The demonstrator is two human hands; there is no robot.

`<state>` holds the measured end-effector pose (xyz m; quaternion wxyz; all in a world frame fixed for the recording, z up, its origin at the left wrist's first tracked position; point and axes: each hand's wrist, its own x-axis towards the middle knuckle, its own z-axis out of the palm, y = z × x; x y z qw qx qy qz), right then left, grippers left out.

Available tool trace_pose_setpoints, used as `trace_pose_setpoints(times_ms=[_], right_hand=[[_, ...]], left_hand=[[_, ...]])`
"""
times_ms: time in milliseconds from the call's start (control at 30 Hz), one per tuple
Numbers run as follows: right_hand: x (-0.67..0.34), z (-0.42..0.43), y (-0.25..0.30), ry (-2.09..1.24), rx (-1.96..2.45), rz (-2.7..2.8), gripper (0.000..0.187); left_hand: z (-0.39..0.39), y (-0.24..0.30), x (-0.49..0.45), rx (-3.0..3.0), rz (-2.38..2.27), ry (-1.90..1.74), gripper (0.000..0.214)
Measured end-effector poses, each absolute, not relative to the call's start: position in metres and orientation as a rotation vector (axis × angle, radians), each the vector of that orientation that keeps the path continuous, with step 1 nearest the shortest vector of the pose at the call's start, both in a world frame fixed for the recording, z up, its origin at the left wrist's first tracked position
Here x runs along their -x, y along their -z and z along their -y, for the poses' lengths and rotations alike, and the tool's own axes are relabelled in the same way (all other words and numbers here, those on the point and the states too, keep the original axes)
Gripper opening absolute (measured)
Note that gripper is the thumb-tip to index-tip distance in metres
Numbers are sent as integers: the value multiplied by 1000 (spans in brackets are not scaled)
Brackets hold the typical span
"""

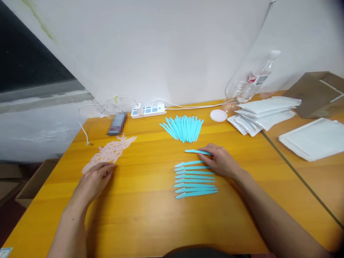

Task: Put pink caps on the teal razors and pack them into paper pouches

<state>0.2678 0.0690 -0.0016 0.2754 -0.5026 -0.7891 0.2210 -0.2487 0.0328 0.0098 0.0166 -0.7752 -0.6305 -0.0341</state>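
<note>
My right hand (219, 160) pinches the end of a single blue plastic knife-shaped piece (195, 151) that lies flat on the wooden table (150, 218). Just below it sits a neat row of several blue pieces (195, 179), laid side by side. Farther back lies a fanned pile of blue pieces (183, 128). My left hand (95, 178) rests palm down on the table with fingers stretched, its fingertips touching the near end of a heap of pale pink pieces (110, 152).
At the back stand a white power strip (148, 110) with cables, a blurred phone (117, 124), a white round lid (218, 115) and a clear bottle (255, 80). White pouches (264, 114) are stacked at the right, beside a cardboard box (317, 94) and white sheets (311, 138).
</note>
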Motion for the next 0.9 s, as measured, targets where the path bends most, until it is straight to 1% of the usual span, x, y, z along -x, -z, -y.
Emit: trace_pose_setpoints(times_ms=[267,433,567,700,733,800,833,900], right_hand=[[-267,-66,5,-589,1336,2166,26],[-267,-66,5,-605,1331,2178,26],[-266,-67,6,-618,1326,2198,27],[-264,-65,4,-607,1317,2205,26],[-263,-65,3,-604,1315,2204,26],[-262,-63,0,-600,1305,2209,25],[-261,-62,-1,-598,1298,2214,25],[-259,-60,-4,-591,1272,2224,25]], left_hand=[[-35,0,256,2403,1990,133,34],[-30,-8,253,2402,2013,187,37],[-29,-15,250,2409,2070,131,32],[-31,-21,233,2391,2111,135,35],[-31,-22,223,2397,2142,207,36],[-31,-23,195,2456,2253,495,42],[-31,-24,177,2514,2330,705,47],[-31,-24,134,2572,2567,1165,47]])
